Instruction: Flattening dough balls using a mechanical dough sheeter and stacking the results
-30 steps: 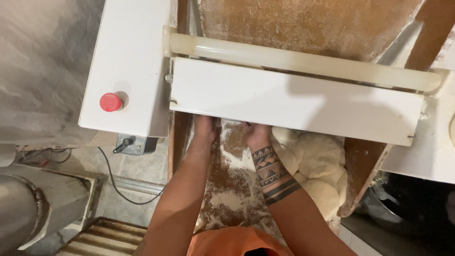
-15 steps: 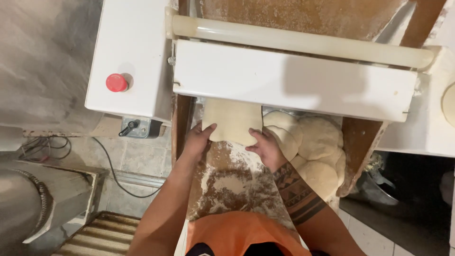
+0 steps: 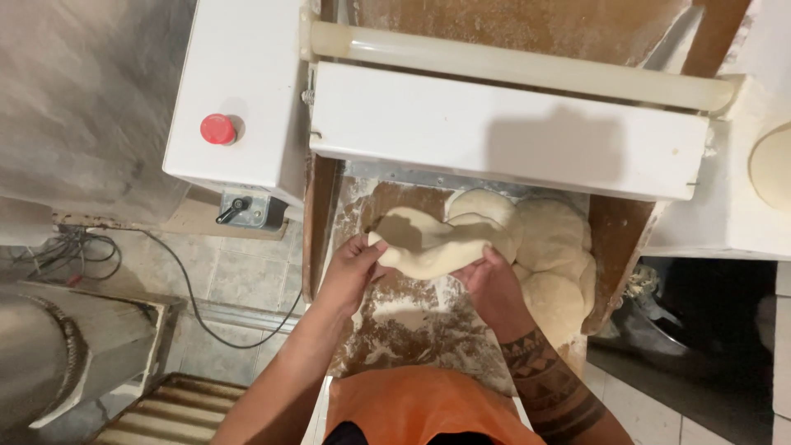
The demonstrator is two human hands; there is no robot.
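A flattened, oval piece of pale dough (image 3: 432, 243) sags between both my hands above the floured wooden chute (image 3: 412, 321) of a white dough-rolling machine (image 3: 494, 136). My left hand (image 3: 350, 268) grips its left end with thumb on top. My right hand (image 3: 490, 284) supports its right underside; that forearm has dark band tattoos. Several flattened dough rounds (image 3: 552, 264) lie stacked on the chute just right of my hands.
The machine's side housing carries a red round button (image 3: 217, 128) and a black switch (image 3: 232, 210). A cream roller bar (image 3: 511, 62) crosses the top. A black cable (image 3: 194, 305) runs over the tiled floor at left. Another dough disc (image 3: 773, 169) sits at the right edge.
My hands drew back from under the machine's white cover. The dough sheet came out with them and now hangs lifted off the chute between both hands.
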